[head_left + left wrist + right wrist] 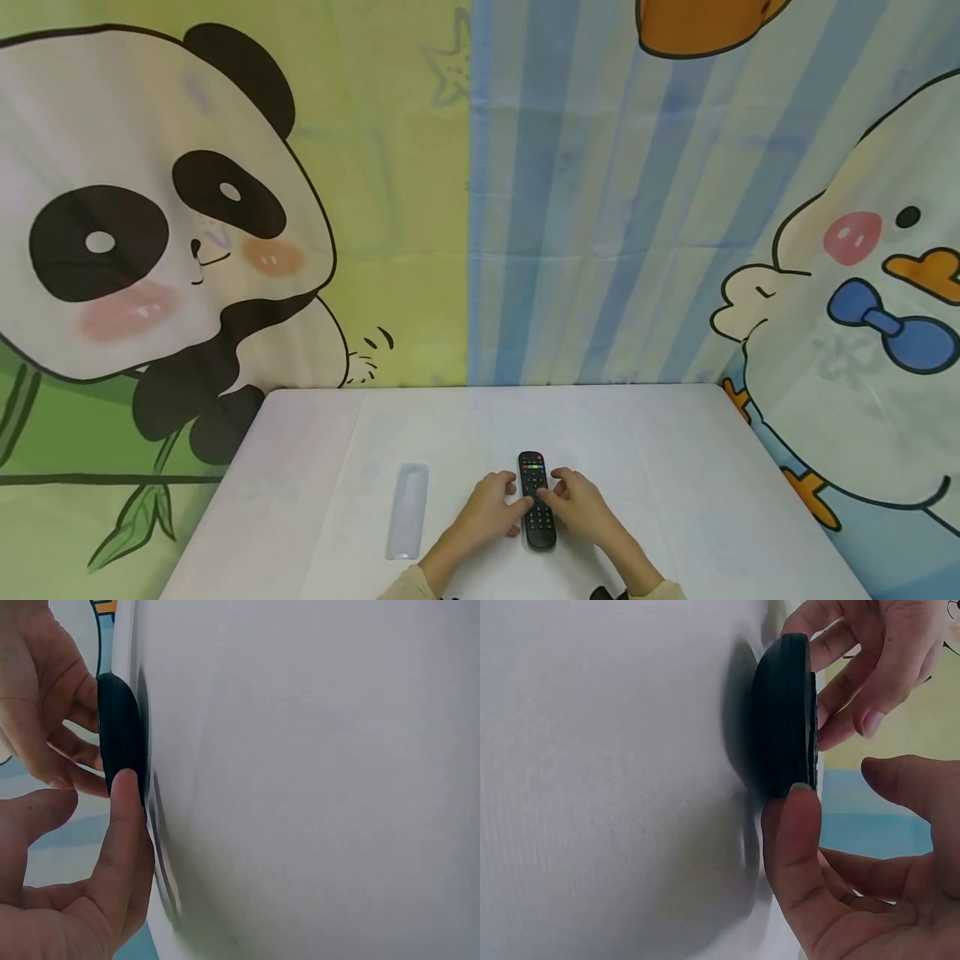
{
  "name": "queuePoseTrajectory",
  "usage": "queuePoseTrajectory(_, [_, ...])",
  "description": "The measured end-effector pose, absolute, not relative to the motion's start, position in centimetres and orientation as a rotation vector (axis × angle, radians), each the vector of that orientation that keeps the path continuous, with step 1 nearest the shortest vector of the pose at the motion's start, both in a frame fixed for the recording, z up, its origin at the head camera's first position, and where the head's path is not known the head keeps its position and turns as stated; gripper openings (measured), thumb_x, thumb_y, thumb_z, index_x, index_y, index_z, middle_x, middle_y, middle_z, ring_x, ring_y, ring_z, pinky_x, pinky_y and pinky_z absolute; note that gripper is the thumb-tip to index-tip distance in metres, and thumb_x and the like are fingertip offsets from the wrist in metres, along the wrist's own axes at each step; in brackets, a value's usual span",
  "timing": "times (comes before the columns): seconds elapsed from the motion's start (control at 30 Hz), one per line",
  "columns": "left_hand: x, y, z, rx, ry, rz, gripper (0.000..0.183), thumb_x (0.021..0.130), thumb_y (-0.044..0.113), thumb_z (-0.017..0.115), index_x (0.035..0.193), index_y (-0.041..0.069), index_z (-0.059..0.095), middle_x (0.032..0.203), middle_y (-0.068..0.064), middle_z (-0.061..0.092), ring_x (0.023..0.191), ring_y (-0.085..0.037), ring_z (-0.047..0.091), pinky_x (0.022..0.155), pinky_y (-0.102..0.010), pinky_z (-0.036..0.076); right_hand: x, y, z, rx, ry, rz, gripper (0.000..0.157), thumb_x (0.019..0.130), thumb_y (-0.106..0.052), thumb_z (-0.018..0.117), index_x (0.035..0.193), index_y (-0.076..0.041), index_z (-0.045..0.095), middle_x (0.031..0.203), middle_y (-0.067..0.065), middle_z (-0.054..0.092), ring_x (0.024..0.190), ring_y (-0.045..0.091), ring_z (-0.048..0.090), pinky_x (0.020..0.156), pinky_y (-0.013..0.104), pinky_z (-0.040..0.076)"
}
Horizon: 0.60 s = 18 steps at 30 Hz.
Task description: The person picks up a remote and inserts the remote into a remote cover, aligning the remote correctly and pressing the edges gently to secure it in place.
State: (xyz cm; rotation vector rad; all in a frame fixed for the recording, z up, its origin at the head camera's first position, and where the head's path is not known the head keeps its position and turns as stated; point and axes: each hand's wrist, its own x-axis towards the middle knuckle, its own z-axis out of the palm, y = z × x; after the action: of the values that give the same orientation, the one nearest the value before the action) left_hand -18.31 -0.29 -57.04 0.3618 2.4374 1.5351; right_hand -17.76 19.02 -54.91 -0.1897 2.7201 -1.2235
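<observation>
A black remote control [537,500] lies lengthwise near the front middle of the table, its buttons facing up. My left hand [487,507] is at its left side and my right hand [581,504] at its right. In the head view both thumbs overlap the button face. The wrist views show each thumb standing off from the remote. In the left wrist view, the straight fingers of the left hand [97,892] reach its dark side. Fingertips of the right hand [832,892] meet the remote's edge [780,720] in the right wrist view.
A clear, long plastic sleeve or tray [407,511] lies on the white table [660,467], left of the left hand. Behind the table hangs a cloth backdrop [405,208] with cartoon animals. A small dark object [606,592] shows at the bottom edge by the right forearm.
</observation>
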Motion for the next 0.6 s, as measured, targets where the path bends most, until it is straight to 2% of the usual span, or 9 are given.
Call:
queuePoseTrajectory(0.13, [-18.3,0.3,-57.5,0.347,2.360,1.600,0.052,0.093,0.017,0.073,0.127,-0.017,0.052,0.100,-0.014,0.056,0.057,-0.014,0.065,0.049,-0.024,0.055,-17.8,19.1,-55.5,-0.211,2.668,-1.243,0.052,0.097,-0.025,0.068,0.126,0.014,0.052,0.087,0.005,0.061,0.063,0.014,0.057,0.052,0.028,0.049])
queuePoseTrajectory(0.4, [-18.5,0.9,-57.9,0.321,2.347,1.624,0.048,0.085,0.000,0.076,0.125,-0.016,0.054,0.097,-0.013,0.055,0.067,-0.014,0.063,0.052,-0.023,0.056,-17.8,19.3,-56.3,-0.220,2.634,-1.291,0.044,0.092,-0.014,0.072,0.124,0.012,0.054,0.086,0.004,0.060,0.063,0.013,0.057,0.050,0.027,0.049])
queuePoseTrajectory(0.6, [-18.4,0.3,-57.5,0.340,2.394,1.636,0.051,0.083,0.002,0.079,0.126,-0.012,0.055,0.100,-0.010,0.057,0.074,-0.014,0.060,0.052,-0.024,0.056,-17.7,19.2,-56.5,-0.246,2.610,-1.371,0.048,0.092,-0.015,0.073,0.129,0.008,0.052,0.093,0.005,0.063,0.066,0.013,0.058,0.053,0.027,0.051])
